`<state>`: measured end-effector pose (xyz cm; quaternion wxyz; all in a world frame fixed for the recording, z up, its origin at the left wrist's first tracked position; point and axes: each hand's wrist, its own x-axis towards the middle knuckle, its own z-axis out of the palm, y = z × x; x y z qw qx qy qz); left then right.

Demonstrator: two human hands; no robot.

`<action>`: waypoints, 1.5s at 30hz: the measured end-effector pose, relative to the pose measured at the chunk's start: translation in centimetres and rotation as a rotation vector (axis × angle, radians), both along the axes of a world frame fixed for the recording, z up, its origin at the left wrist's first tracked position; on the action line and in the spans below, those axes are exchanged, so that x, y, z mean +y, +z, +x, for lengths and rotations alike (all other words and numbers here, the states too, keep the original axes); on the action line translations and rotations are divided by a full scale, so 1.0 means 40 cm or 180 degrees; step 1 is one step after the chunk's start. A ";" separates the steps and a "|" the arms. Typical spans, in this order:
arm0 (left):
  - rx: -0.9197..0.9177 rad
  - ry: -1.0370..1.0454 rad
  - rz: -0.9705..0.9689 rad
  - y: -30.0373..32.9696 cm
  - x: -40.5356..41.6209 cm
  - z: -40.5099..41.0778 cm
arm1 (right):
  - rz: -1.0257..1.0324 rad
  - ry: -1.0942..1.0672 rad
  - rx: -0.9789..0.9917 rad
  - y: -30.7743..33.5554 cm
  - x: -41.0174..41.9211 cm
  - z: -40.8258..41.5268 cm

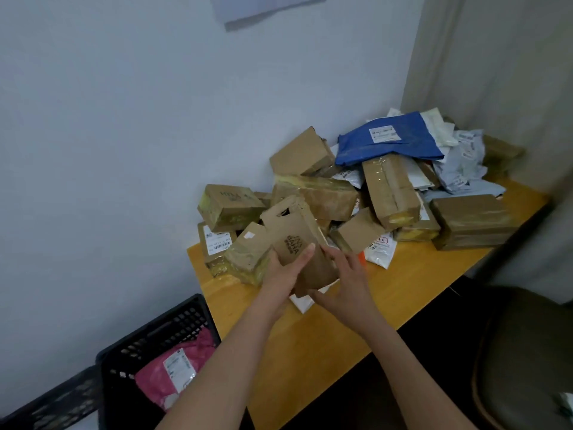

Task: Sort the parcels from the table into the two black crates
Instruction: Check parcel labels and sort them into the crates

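Observation:
Both hands hold one brown cardboard parcel (297, 243) with dark printed lettering, lifted a little above the wooden table (325, 330). My left hand (286, 276) grips its left side, thumb across the front. My right hand (344, 280) grips its right edge and lower end. Behind it lies a heap of several brown boxes (328, 197), a blue mailer bag (387, 138) and grey and white mailer bags (462, 162). A black crate (148, 339) stands on the floor at the lower left and holds a pink mailer bag (173, 370).
A second black crate's rim (52, 401) shows at the far lower left. A white wall runs behind the table. A dark chair (527, 358) stands at the right. A white flat packet (302, 302) lies on the table under my hands.

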<state>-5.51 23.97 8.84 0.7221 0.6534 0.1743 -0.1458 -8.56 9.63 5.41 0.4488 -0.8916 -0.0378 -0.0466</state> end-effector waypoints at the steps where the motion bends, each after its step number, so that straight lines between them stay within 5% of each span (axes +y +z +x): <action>1: 0.0040 0.0161 -0.0157 0.001 0.013 0.003 | 0.0010 0.0109 -0.0098 0.015 0.008 -0.005; 8: -0.0009 0.0655 -0.0574 0.018 0.112 -0.011 | 0.0944 0.0472 -0.0056 0.100 0.062 -0.028; 12: 0.0028 0.0693 -0.0913 0.037 0.141 -0.023 | 0.1314 -0.0105 0.0044 0.120 0.067 -0.012; 15: -0.0049 0.0696 -0.1489 0.048 0.162 -0.031 | 0.1706 -0.0331 0.0735 0.130 0.067 -0.003; 19: -0.0196 0.0494 -0.1851 0.065 0.180 -0.042 | 0.2942 0.0182 0.1774 0.132 0.072 -0.008; 24: -0.0248 0.0158 -0.1820 0.062 0.174 -0.057 | 0.3343 0.0548 0.1930 0.131 0.092 -0.008; 35: -0.0253 0.0238 -0.1432 0.077 0.133 -0.047 | 0.3212 0.0259 0.1071 0.145 0.057 -0.017; 41: -0.0233 0.0532 0.0317 0.097 0.099 -0.035 | 0.2399 -0.0141 0.0372 0.146 0.040 -0.012; 45: -0.0409 0.0281 0.0312 0.119 0.081 -0.033 | 0.2088 -0.0125 0.0112 0.147 0.035 -0.011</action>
